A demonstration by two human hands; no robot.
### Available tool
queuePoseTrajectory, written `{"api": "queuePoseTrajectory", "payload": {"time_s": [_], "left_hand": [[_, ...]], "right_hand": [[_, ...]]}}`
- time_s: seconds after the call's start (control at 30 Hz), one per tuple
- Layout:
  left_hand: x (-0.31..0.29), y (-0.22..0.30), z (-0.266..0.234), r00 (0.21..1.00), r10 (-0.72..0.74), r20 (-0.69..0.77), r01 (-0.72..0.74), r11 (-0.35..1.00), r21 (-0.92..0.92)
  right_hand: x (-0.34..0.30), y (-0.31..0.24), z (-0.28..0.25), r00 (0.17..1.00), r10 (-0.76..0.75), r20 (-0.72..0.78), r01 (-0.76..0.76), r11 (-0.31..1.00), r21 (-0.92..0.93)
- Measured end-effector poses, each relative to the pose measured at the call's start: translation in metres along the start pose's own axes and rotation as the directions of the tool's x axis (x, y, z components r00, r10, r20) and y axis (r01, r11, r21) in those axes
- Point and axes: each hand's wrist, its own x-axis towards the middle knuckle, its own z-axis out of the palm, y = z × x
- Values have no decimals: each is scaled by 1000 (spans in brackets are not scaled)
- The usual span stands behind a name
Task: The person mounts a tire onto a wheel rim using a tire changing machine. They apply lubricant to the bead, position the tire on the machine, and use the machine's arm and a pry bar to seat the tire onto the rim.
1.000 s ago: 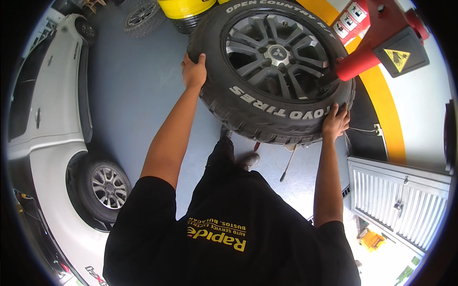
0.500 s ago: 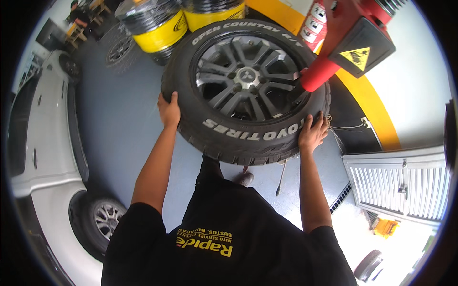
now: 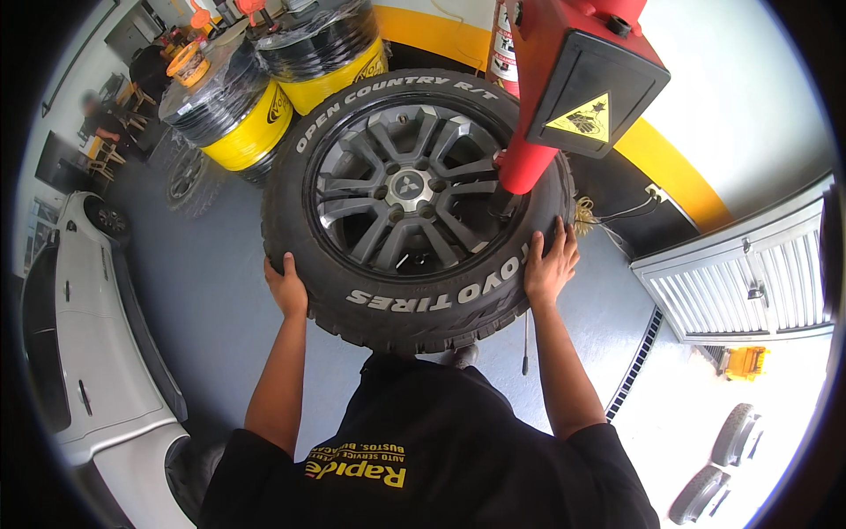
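Observation:
A large black tyre (image 3: 330,256) with raised white lettering is fitted around a dark grey multi-spoke alloy rim (image 3: 410,191), its face turned up toward me. My left hand (image 3: 286,288) grips its left edge, thumb on the sidewall and the other fingers mostly hidden. On the opposite edge, my right hand (image 3: 550,266) is closed over the tyre's shoulder, fingers spread across the sidewall. A red machine arm (image 3: 529,167) with a black cover comes down at the rim's right side. Whatever supports the wheel is hidden underneath.
Wrapped black-and-yellow drums (image 3: 233,132) stand beyond the wheel. A white vehicle (image 3: 106,335) is on the left. White louvred doors (image 3: 731,273) and a floor grate (image 3: 636,361) are on the right, with loose tyres (image 3: 738,434) outside. People are in the far left background.
My view has shifted, so the wheel, machine arm and both hands appear lower and further left. Both hands keep their hold on the tyre edges.

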Motion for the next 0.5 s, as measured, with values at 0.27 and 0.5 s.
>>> {"api": "queuePoseTrajectory", "payload": {"time_s": [0.27, 0.5], "left_hand": [[61, -1, 5, 993, 58, 107, -57, 998, -8], [123, -8, 14, 961, 129, 245, -135, 991, 7]], "right_hand": [[-47, -10, 1, 998, 45, -43, -45, 999, 13], [-101, -22, -4, 1000, 2, -21, -3, 999, -33]]}}
